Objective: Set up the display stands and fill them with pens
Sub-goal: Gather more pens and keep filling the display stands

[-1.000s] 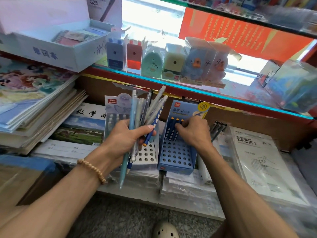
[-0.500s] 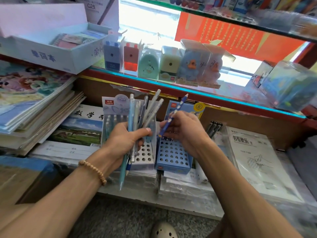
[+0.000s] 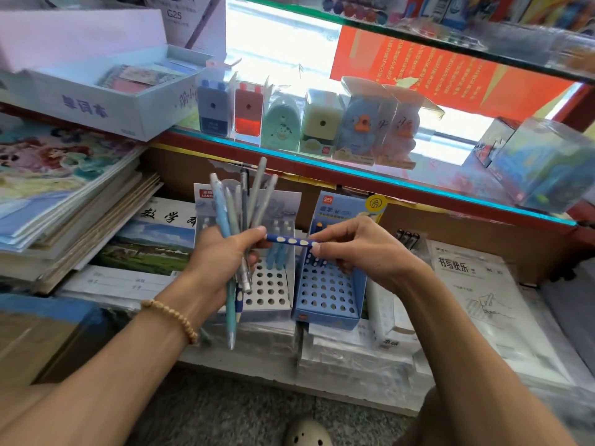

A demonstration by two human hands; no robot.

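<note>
My left hand (image 3: 222, 259) grips a bundle of pens (image 3: 240, 204), pale blue and grey, fanned upward with tips hanging below my fist. My right hand (image 3: 357, 252) pinches a dark blue pen with white dots (image 3: 291, 240), held level between both hands; its left end touches my left thumb. Behind the hands stand two cardboard display stands with rows of holes: a white one (image 3: 269, 292) on the left holding a few light blue pens at its back, and a blue one (image 3: 328, 291) on the right with a few dotted pens in its back row.
Stacks of notebooks and exercise books (image 3: 64, 201) lie to the left. Wrapped paper packs (image 3: 476, 284) and three black pens (image 3: 407, 238) lie to the right. A glass shelf (image 3: 322, 175) above carries boxed pencil sharpeners (image 3: 302, 123). A white box (image 3: 106, 101) sits upper left.
My right hand left the blue stand, took a dotted blue pen from the bundle, and turned it from upright to level in front of the stands. The left hand kept its bundle.
</note>
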